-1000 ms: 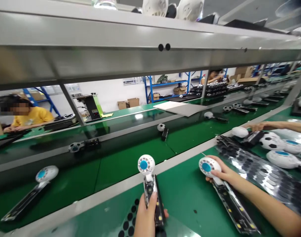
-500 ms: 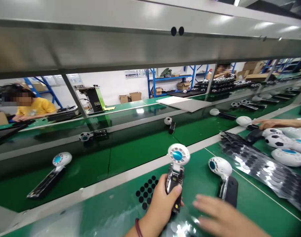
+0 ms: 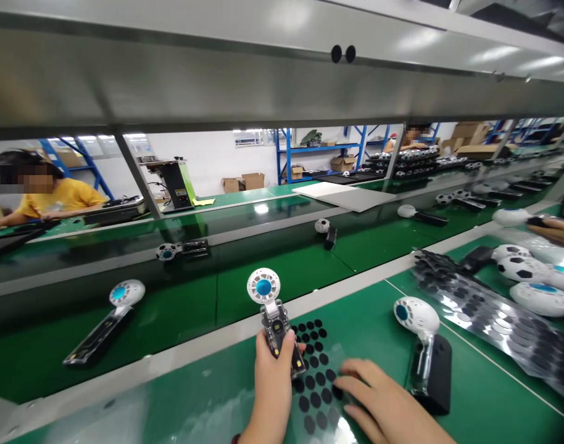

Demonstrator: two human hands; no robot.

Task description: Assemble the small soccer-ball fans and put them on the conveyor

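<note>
Head camera view is showing two bare hands at work over one green desk [image 3: 365, 336]. The left hand [image 3: 273, 370] is gripping one white-headed unit [image 3: 277, 327] by its dark, clear-edged handle, thumb across the front, the round vented head with its blue centre pointing up and away. That unit is standing out over the near dot sheet [image 3: 314, 359], which is bearing well over a dozen black discs, some being hidden by the hands. The right hand [image 3: 379, 394] is hovering or resting at the sheet's right edge, fingers parted and slightly curled; contact with a disc cannot be told. One second unit [image 3: 442, 370] is lying on the desk just beyond the right hand. One far dot sheet [image 3: 490, 314] is lying to the right, near at least three football-patterned heads [image 3: 525, 269]. One co-worker's hand [image 3: 562, 231] is holding another unit at the right edge. On the green belt [image 3: 379, 246], four nearer units are lying well apart. Two black discs [image 3: 336, 54] are sitting side by side on the overhead beam [image 3: 194, 80].
</note>
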